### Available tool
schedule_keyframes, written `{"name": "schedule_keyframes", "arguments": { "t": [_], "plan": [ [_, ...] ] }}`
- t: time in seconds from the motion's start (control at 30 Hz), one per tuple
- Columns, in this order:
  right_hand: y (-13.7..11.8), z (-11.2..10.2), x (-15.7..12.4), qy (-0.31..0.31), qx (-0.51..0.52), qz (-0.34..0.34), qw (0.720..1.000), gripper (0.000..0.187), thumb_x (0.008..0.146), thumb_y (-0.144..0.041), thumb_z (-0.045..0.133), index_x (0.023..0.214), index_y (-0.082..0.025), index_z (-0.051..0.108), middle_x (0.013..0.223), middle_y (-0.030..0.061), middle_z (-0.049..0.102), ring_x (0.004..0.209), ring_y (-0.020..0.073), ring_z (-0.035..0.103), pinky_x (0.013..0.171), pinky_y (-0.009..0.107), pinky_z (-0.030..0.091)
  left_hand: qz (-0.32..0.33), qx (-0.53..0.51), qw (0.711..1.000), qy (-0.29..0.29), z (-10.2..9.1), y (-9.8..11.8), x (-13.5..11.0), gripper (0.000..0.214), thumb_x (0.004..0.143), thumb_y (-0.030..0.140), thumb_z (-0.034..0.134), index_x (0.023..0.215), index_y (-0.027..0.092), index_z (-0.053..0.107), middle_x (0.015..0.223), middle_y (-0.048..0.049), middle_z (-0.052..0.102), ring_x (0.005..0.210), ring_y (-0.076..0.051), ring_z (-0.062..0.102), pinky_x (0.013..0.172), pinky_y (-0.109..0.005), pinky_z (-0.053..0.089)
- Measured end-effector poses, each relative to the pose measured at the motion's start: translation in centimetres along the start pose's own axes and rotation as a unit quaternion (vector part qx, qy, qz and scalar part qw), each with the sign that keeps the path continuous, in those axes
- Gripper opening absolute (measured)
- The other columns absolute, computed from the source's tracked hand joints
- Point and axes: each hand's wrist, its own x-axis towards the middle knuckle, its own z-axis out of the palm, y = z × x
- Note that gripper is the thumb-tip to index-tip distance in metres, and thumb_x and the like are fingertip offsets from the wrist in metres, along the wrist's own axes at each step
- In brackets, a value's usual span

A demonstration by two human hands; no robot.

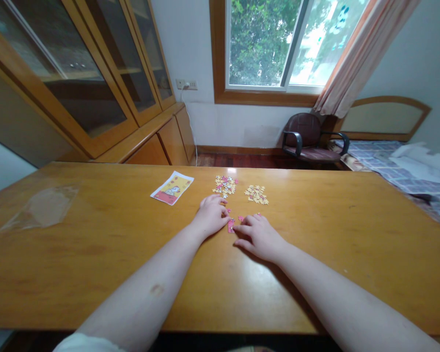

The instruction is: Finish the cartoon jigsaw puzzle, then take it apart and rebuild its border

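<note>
Pink puzzle pieces (231, 226), small cluster, on a wooden table (113, 254) between two bare hands; left hand (211, 215), fingers curled at the cluster's edge, whether pinching a piece cannot be told; right hand (262, 237), thumb and fingers loosely spread, beside the cluster; beyond, one mixed pile (225, 186), one mostly yellow pile (256, 194); to the left, illustrated card (173, 188), clear plastic wrapper (46, 208)

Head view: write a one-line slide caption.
The left hand and right hand flank pink puzzle pieces on a wooden table, with two piles of pieces and a picture sheet beyond.
</note>
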Motion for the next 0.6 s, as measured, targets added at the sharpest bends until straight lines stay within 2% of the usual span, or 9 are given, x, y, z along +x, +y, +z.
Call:
{"name": "schedule_keyframes", "arguments": {
  "t": [0.6],
  "plan": [
    [0.01,0.12,-0.04,0.006,-0.005,-0.012,1.000,0.042,0.089,-0.053,0.057,0.120,-0.026,0.066,0.108,0.0095,0.060,0.102,0.0240,0.053,0.097,0.045,0.034,0.014,-0.020,1.000,0.001,-0.30,0.26,-0.11,0.009,0.075,0.030,0.070,0.069,0.025,0.075,0.115,-0.0040,0.066,0.116,-0.028,0.053,0.104,-0.049,0.039]
  ]
}}
